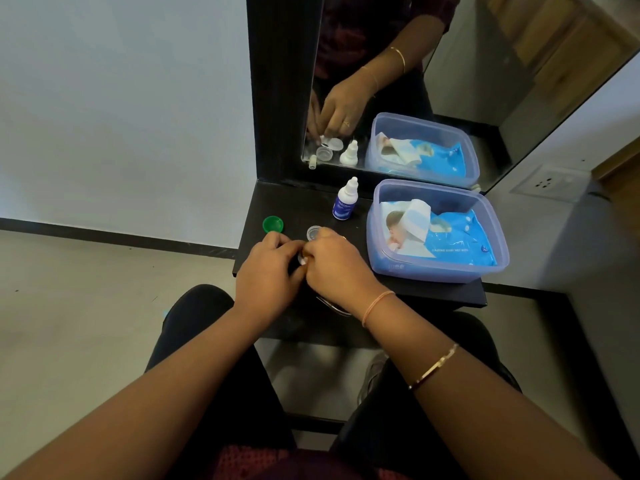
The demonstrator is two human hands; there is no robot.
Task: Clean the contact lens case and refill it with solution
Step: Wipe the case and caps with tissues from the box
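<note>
**Handling notes: lens case at the cleaning stage**

Lens case (313,233) sits at the centre of the frame, low over the black table (304,202), held between the two hands. One clear well shows just above the right hand (337,268); the rest is hidden under the fingers. Left hand (266,268) and right hand meet in front, fingers curled inward and pinching the case. A small white part (303,260) shows in the gap between them; whether it is a cap or a wipe cannot be told.

Green cap (273,224) lies apart on the table, to the upper left of the hands. Solution bottle (344,199) stands upright above them, beside the tub (433,271) holding a wipes pack (450,237).

Expected properties:
- The case is probably very light, made of thin rigid plastic.
- Its smooth surface is likely slippery once wet.

Recommended hold:
- Pinch the bridge between the wells, or one well's outer wall.
- Keep the open wells facing up.
- Steady the case with one hand while the other wipes.
</note>
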